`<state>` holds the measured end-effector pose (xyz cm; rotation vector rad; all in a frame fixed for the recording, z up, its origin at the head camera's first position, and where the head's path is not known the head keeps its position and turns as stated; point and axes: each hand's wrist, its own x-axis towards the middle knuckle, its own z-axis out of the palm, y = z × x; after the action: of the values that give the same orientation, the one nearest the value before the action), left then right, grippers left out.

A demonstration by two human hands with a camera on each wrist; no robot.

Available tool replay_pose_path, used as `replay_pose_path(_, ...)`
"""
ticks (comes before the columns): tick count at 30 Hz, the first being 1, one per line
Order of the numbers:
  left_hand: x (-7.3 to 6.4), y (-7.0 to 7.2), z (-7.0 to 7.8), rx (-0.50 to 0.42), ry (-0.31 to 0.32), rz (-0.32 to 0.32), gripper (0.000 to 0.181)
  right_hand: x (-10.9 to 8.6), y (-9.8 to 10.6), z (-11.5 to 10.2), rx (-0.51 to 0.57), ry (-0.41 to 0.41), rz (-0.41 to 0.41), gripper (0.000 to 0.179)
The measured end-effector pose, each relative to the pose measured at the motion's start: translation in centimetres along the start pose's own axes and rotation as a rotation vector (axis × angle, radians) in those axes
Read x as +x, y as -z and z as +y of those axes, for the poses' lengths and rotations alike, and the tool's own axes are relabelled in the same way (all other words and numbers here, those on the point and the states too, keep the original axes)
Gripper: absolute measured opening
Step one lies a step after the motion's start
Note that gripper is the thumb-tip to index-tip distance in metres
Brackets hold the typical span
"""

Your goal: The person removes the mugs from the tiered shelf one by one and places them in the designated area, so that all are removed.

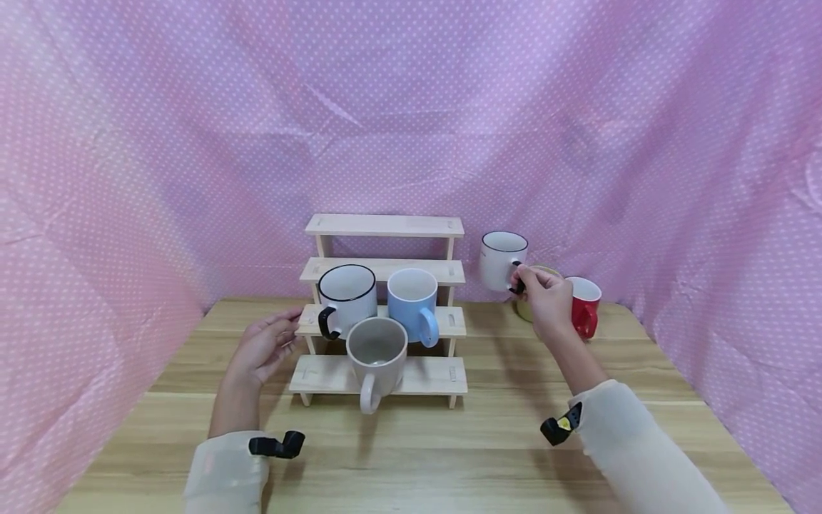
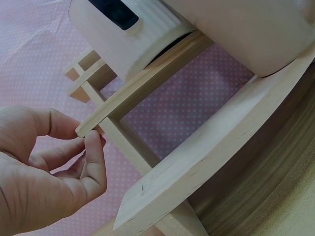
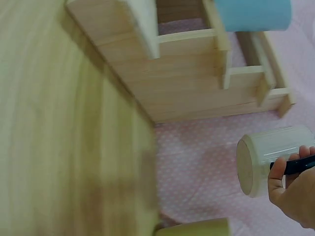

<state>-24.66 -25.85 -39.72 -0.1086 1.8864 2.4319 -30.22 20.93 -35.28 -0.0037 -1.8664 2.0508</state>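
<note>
My right hand (image 1: pixel 546 296) grips the black handle of a white mug (image 1: pixel 499 268) with a dark rim, held up to the right of a stepped wooden display rack (image 1: pixel 385 226). The right wrist view shows the mug (image 3: pixel 266 152) off the table, its base facing the camera. At the rack's left side, my left hand (image 1: pixel 265 346) pinches the end of the second step from the bottom between thumb and fingers, plain in the left wrist view (image 2: pixel 54 167). That step carries a white mug (image 1: pixel 353 314) with a black handle and a light blue mug (image 1: pixel 404 310). A beige mug (image 1: pixel 379 353) stands on the lowest step.
Behind my right hand, a yellow-green mug (image 1: pixel 525 310), mostly hidden, stands beside a red mug (image 1: pixel 583 314) with a white inside. All this is on a wood-grain table (image 1: pixel 488 442). Pink dotted cloth (image 1: pixel 385 107) hangs behind and at both sides.
</note>
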Motion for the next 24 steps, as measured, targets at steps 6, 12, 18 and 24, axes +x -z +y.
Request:
replay_pose_path(6, 0.1, 0.0, -0.2, -0.016, -0.005, 0.001, 0.046, -0.1, 0.2, 2.4, -0.040, -0.059, 0.039, 0.027)
replay_pose_path(12, -0.1, 0.0, -0.1, -0.014, 0.001, 0.013, 0.047, -0.1, 0.2, 4.8, -0.131, -0.062, 0.052, 0.030)
replay_pose_path(18, -0.2, -0.2, 0.1, 0.007, 0.002, 0.013, 0.051, -0.1, 0.5, 6.3, -0.218, -0.091, 0.057, 0.032)
replay_pose_path(24, -0.2, -0.2, 0.0, 0.004, 0.003, 0.013, 0.051, 0.1, 0.7, 7.4, -0.184, -0.133, 0.053, 0.033)
